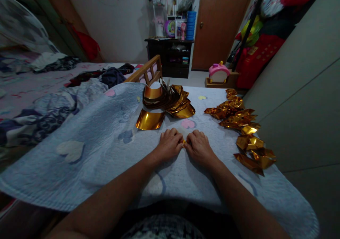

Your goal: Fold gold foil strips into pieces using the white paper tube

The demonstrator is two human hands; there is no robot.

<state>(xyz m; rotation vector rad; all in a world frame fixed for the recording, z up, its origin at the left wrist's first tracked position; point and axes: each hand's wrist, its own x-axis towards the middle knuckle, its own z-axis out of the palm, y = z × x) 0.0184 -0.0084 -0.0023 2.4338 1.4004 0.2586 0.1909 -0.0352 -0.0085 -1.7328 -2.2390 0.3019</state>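
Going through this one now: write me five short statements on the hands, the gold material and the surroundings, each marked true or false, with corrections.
1. The left hand and right hand both have fingers on a small gold piece. True.
2. The folded gold pieces lie left of the left hand. False: the folded gold pieces lie right of the right hand.
3. The blue cover has heart shapes on it. True.
4. The pile of gold sheets lies beyond the hands. True.
5. The pink toy sits on the blue cover. False: it stands beyond it.
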